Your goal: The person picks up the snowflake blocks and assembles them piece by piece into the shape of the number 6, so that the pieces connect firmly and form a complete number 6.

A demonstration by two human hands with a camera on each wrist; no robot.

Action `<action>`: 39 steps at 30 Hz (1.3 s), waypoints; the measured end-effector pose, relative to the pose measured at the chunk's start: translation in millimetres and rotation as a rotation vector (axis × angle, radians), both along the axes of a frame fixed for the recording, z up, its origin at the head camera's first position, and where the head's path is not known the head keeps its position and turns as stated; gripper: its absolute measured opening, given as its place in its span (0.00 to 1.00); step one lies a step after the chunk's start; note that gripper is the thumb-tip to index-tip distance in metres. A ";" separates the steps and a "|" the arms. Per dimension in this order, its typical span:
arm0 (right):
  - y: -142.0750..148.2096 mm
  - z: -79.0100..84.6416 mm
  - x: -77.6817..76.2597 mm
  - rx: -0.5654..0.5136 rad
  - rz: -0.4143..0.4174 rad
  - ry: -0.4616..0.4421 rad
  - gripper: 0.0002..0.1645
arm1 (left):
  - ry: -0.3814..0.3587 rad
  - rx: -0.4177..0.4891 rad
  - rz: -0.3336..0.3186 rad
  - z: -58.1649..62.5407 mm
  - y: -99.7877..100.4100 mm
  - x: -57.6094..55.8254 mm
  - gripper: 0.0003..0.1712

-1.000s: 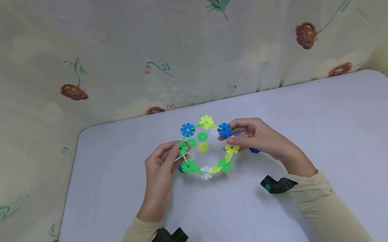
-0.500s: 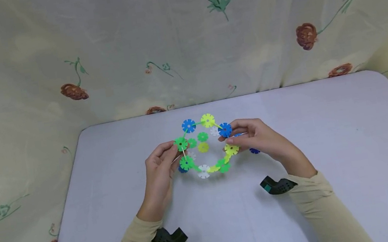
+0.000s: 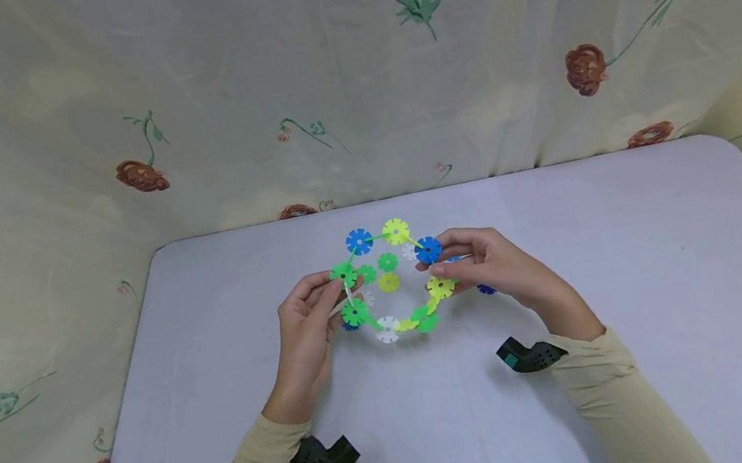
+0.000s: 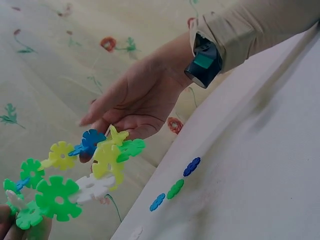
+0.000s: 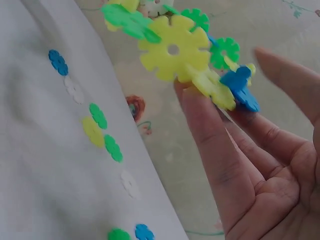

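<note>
A ring of slotted plastic snowflake discs [image 3: 395,225], in green, yellow, blue and white, is raised over the table between both hands. My left hand [image 3: 304,321] pinches its left side near a green disc [image 3: 343,268], where a white disc shows edge-on. On the right side, my right hand [image 3: 513,265] grips the ring between a blue disc [image 3: 427,244] and a yellow disc [image 5: 157,50]. The right wrist view shows the thumb under the yellow discs, with the fingers partly hidden behind the ring. Only a few left fingertips [image 4: 27,231] appear in the left wrist view.
Loose discs lie on the white table [image 3: 635,264] beneath and behind the ring: a yellow one [image 3: 390,288], green ones [image 3: 386,257], a blue one [image 3: 487,289] and white ones [image 5: 130,184]. A flowered cloth [image 3: 213,87] hangs behind the table. Each wrist wears a black camera [image 3: 326,458].
The ring has tilted slightly, its left side rising and its lower edge shifting a little left. The left fingers have moved slightly at the green disc; the right hand has barely moved.
</note>
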State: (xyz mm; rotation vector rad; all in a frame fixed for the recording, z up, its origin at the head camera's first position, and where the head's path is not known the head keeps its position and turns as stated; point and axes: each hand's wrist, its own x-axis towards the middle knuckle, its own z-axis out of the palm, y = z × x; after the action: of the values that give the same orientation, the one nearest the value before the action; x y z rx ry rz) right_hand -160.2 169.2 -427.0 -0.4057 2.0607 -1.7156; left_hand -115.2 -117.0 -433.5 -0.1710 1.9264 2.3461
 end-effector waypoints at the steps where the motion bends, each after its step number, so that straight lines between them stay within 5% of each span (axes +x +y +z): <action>1: 2.3 0.3 -0.9 0.017 -0.007 0.004 0.20 | 0.001 0.002 0.002 0.5 0.2 0.2 0.12; 4: 12.9 0.0 -4.6 0.184 -0.061 0.040 0.22 | 0.003 0.007 0.007 1.5 0.9 0.3 0.12; 7: 25.2 -2.4 -7.3 0.482 -0.109 0.031 0.22 | -0.003 0.009 0.012 1.0 0.9 0.1 0.12; 9: 31.4 -6.0 -8.6 0.660 -0.095 -0.004 0.23 | -0.007 0.011 0.010 0.6 1.1 0.1 0.12; 12: 33.9 -12.7 -11.5 0.784 -0.041 -0.036 0.24 | -0.008 0.022 0.006 0.2 0.0 0.2 0.13; 19: 35.2 -19.6 -16.2 0.745 0.002 0.001 0.15 | 0.002 0.028 -0.020 -0.9 1.1 0.5 0.12; 23: 43.5 -15.3 -18.5 0.568 -0.019 0.061 0.10 | -0.006 0.041 -0.049 -3.5 6.8 2.2 0.11; 29: 39.6 27.7 -40.8 0.260 -0.042 0.191 0.12 | -0.004 0.028 -0.110 -6.1 15.9 5.0 0.12; 34: 1.2 79.6 -73.2 0.307 0.201 0.218 0.06 | -0.014 0.010 -0.114 -7.1 16.2 7.1 0.12; 39: -48.9 98.8 -90.3 0.461 0.490 0.211 0.03 | -0.026 -0.013 -0.126 -8.1 15.8 9.1 0.12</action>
State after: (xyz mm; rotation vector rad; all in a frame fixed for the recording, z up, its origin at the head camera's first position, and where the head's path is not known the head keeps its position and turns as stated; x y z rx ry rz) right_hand -250.5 120.4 -328.2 -0.8762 2.1799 -0.9171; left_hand -106.1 -101.2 -441.7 -0.0782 1.8822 2.2403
